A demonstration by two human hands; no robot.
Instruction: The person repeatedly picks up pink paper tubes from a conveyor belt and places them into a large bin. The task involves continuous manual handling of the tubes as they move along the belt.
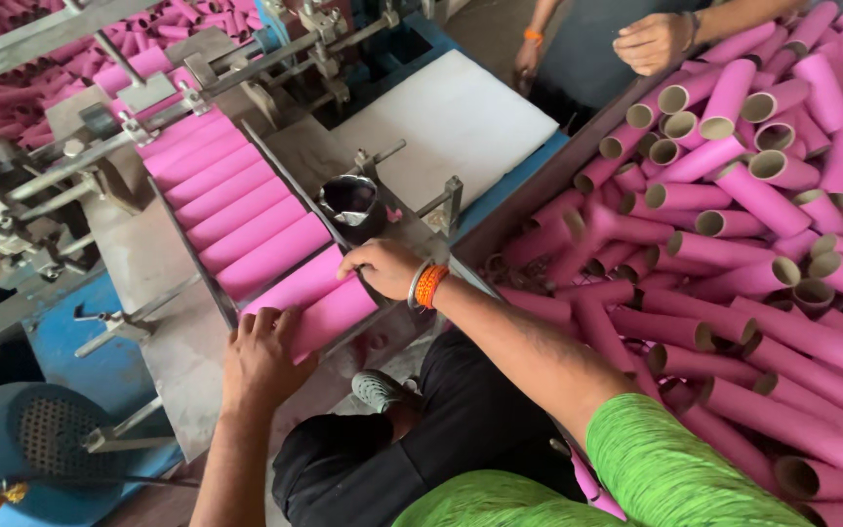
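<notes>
A row of pink cardboard tubes (236, 210) lies side by side on a sloping metal feed chute (163, 283) of a machine. My left hand (263, 353) rests flat on the near end of the lowest tube (329, 312), fingers spread. My right hand (382, 265), with orange and silver bangles at the wrist, presses on the other end of the same tube at the chute's right rail. Neither hand closes around anything.
A big heap of pink tubes (743, 224) fills the right side. Another person's hand (651, 41) reaches over it at the top. A small dark metal cup (351, 203), a white board (451, 122), machine rods (100, 146) and a blue motor housing (26, 444) surround the chute.
</notes>
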